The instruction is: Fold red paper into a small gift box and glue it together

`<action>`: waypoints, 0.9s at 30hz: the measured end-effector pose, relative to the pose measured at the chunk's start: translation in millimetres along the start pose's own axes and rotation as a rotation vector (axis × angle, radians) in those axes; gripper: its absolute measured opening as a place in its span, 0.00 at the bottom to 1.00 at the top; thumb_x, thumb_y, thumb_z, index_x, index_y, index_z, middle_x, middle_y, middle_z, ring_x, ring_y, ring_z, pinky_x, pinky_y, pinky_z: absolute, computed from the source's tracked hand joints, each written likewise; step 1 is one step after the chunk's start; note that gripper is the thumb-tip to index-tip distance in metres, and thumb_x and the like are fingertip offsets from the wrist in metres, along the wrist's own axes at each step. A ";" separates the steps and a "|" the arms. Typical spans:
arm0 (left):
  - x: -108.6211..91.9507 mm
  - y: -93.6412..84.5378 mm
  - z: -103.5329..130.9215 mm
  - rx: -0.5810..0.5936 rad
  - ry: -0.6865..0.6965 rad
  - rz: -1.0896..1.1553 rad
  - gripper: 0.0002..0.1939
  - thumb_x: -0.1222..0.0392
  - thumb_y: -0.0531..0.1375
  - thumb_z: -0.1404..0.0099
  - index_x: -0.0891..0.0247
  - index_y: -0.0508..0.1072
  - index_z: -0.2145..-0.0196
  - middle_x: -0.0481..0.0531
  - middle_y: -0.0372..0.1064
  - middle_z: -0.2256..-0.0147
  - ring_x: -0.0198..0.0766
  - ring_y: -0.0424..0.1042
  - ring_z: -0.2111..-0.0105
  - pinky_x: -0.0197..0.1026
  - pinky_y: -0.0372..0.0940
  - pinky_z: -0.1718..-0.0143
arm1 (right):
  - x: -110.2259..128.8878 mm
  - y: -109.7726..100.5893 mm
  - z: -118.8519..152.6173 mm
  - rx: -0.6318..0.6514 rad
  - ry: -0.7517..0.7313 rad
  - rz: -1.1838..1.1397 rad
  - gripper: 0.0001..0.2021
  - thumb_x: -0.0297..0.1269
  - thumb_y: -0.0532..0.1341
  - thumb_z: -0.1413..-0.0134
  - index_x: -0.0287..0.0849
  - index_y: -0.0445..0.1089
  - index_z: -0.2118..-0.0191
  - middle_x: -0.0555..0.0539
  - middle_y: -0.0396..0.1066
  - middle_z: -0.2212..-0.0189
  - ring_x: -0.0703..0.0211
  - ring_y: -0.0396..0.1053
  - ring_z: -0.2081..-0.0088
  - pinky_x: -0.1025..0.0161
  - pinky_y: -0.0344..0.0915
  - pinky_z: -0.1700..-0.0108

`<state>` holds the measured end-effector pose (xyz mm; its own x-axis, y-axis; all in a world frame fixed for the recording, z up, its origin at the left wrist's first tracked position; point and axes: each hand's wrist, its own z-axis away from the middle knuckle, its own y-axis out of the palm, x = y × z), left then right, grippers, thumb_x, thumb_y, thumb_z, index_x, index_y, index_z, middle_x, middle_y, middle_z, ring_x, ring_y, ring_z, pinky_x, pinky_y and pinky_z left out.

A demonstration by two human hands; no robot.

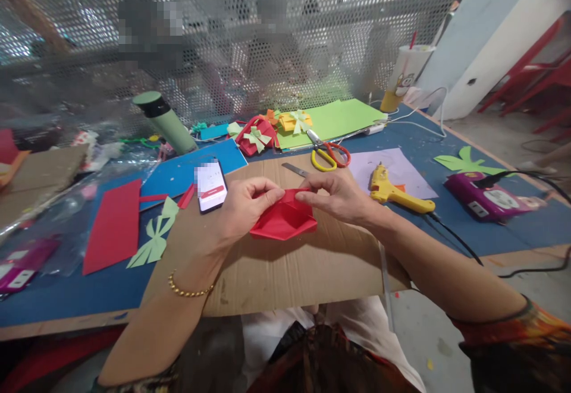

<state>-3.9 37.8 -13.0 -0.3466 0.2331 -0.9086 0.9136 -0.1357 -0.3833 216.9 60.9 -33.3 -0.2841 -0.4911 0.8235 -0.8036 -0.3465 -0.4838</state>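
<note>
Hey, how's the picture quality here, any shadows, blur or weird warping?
Head view, middle: soft shadows on the cardboard below the red paper; head view, edges: wide-angle stretching, the pillar leaning, the purple block at far left blurred; head view, top: pixelated patches over the mesh; another covers part of the phone.

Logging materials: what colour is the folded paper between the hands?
The folded paper is red, clearest in head view.
</note>
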 end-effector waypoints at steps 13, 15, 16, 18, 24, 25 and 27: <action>-2.2 -1.3 -0.2 -0.035 0.021 -0.044 0.13 0.51 0.67 0.41 0.64 0.79 0.75 0.51 0.75 0.74 0.34 0.67 0.76 0.34 0.61 0.77 | -1.9 2.0 -0.4 -0.044 0.095 -0.192 0.30 0.67 0.62 0.40 0.41 0.68 0.75 0.50 0.67 0.77 0.63 0.63 0.72 0.61 0.59 0.67; -1.5 -1.3 -0.1 -0.024 0.030 -0.048 0.13 0.52 0.67 0.41 0.64 0.78 0.75 0.51 0.75 0.74 0.34 0.67 0.75 0.34 0.60 0.77 | -2.6 2.7 -1.0 -0.041 0.114 -0.233 0.29 0.65 0.64 0.42 0.41 0.69 0.74 0.50 0.68 0.76 0.62 0.64 0.71 0.61 0.61 0.67; -1.5 -1.3 0.0 -0.019 0.031 -0.046 0.13 0.52 0.67 0.41 0.64 0.78 0.75 0.51 0.74 0.75 0.34 0.67 0.76 0.34 0.60 0.78 | -2.8 2.9 -1.2 -0.042 0.121 -0.252 0.28 0.65 0.65 0.43 0.41 0.69 0.74 0.50 0.69 0.76 0.62 0.64 0.71 0.61 0.61 0.67; -2.1 -0.9 0.3 -0.012 0.021 -0.034 0.13 0.52 0.66 0.41 0.64 0.78 0.75 0.50 0.74 0.75 0.33 0.66 0.76 0.33 0.60 0.78 | -2.9 3.3 -1.2 -0.041 0.135 -0.284 0.27 0.64 0.67 0.44 0.41 0.70 0.73 0.51 0.69 0.76 0.63 0.64 0.72 0.61 0.61 0.67; -3.8 -0.2 0.8 -0.023 0.004 -0.011 0.13 0.51 0.66 0.42 0.64 0.78 0.75 0.49 0.73 0.76 0.32 0.65 0.77 0.32 0.59 0.78 | -0.2 1.8 0.4 -0.075 0.109 -0.282 0.27 0.64 0.67 0.45 0.41 0.72 0.73 0.51 0.69 0.76 0.63 0.64 0.71 0.62 0.60 0.67; -4.1 -0.5 0.6 -0.031 0.007 -0.010 0.13 0.51 0.66 0.42 0.64 0.78 0.75 0.49 0.73 0.76 0.31 0.65 0.77 0.32 0.60 0.78 | 0.3 0.5 0.5 -0.074 0.100 -0.288 0.28 0.65 0.66 0.43 0.41 0.72 0.73 0.50 0.70 0.75 0.62 0.65 0.71 0.62 0.62 0.66; -5.2 -1.5 0.4 -0.043 0.013 -0.005 0.12 0.52 0.66 0.42 0.64 0.78 0.74 0.49 0.73 0.75 0.31 0.65 0.77 0.33 0.60 0.78 | 1.0 -2.6 0.2 -0.096 0.099 -0.319 0.29 0.67 0.63 0.41 0.41 0.73 0.72 0.48 0.73 0.74 0.61 0.68 0.69 0.61 0.64 0.63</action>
<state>-3.5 36.4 -7.8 -0.3490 0.2462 -0.9042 0.9201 -0.0930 -0.3805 218.8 61.1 -31.2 -0.0563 -0.2891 0.9557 -0.9042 -0.3912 -0.1716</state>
